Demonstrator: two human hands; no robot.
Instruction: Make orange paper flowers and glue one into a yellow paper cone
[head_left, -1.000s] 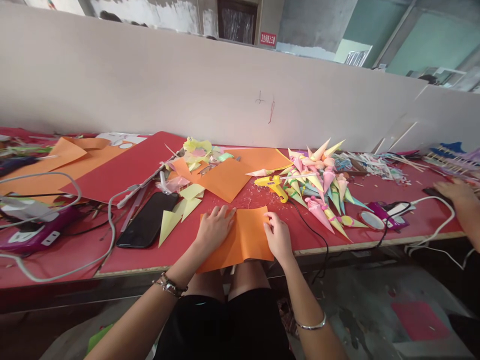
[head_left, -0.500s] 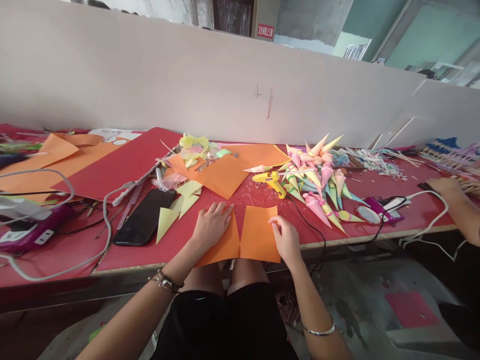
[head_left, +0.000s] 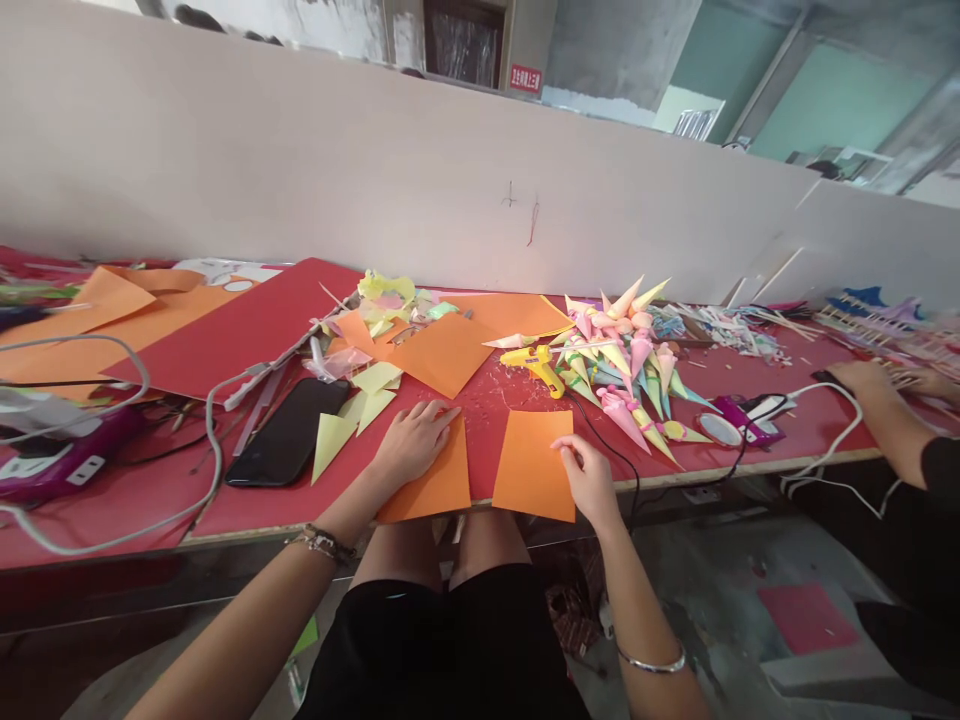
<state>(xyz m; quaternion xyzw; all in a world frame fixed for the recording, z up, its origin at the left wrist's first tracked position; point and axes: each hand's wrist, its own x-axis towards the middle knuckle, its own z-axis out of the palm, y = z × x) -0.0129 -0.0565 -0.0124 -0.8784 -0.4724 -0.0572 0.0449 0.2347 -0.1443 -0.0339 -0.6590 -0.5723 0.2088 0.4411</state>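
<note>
Facing a long pale partition. Sitting at a red table running across the whole view, with legs reaching under its front edge. Looking over a large red board lying slantwise on the left, overlapping broad orange sheets. Seeing a heap of pastel paper cones lying toward the right, and a loose orange sheet lying farther back.

Pressing the left orange piece onto the tabletop with the left hand, palm down, fingers stretching forward across its upper left part; not closing around anything, merely covering, with the uncovered part showing below and to the right of the fingers. Pinching the right orange piece between thumb and fingertips of the right hand, at its right edge just below the upper corner; having nearly all of it lying to the left of that grip, just apart from its neighbour. Being unable to tell about any overhang at the table's front edge.

Having a black phone lying near the left forearm, beside pale yellow paper pieces. Seeing a yellow glue gun resting just beyond the right orange piece, near the cones. Wearing a silver bangle on the right forearm.
</note>
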